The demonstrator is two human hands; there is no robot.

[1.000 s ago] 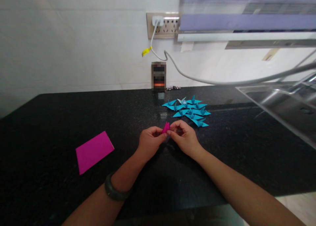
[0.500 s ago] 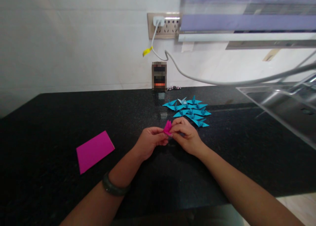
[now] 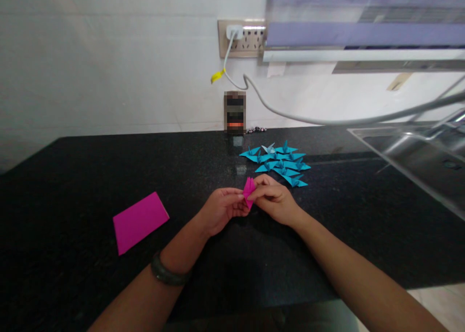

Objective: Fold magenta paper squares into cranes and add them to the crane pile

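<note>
Head view: left hand (image 3: 219, 209) and right hand (image 3: 276, 202) both pinch the folded pink paper (image 3: 249, 187) between them, over the counter (image 3: 254, 266), near the blue cranes (image 3: 281, 164). Uneven tugging by either could tear or miscrease it.

Left hand (image 3: 222, 210) and right hand (image 3: 278, 202) in a close pinch

The left forearm (image 3: 141, 298) and right forearm (image 3: 345, 266) slant in from below, converging towards the fingertips. Left thumb and index finger pinch, pointing right, the other fingers curled beneath. The right hand's fingers point left, knuckles bent; its thumb is probably tucked underneath, though hard to make out.
</note>
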